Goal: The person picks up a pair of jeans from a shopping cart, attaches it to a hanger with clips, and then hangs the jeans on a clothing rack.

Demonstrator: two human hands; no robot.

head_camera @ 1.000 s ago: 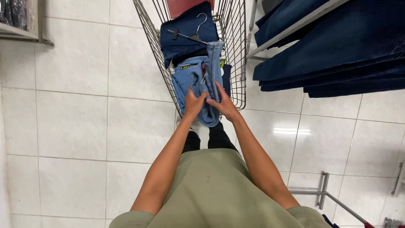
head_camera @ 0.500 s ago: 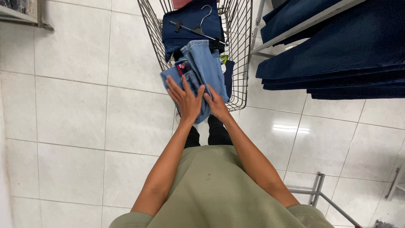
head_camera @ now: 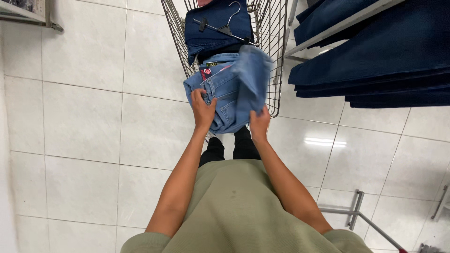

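Note:
A pair of light blue jeans [head_camera: 232, 89] is lifted at the near end of a wire shopping cart [head_camera: 276, 56]. My left hand [head_camera: 202, 110] grips the waistband side, where a red tag shows. My right hand [head_camera: 259, 124] holds the folded leg part, which stands up and bends over to the right. Deeper in the cart lie dark blue jeans [head_camera: 211, 26] with a black hanger [head_camera: 225, 26] on top.
Shelves with stacks of folded dark jeans [head_camera: 375, 61] hang at the right. White floor tiles [head_camera: 84, 122] spread to the left. A metal rack foot [head_camera: 356, 211] stands at the lower right. Another shelf edge [head_camera: 23, 11] shows at the top left.
Both hands have moved apart and lifted the light blue jeans out over the cart's near edge; the leg part has unfolded upward to the right.

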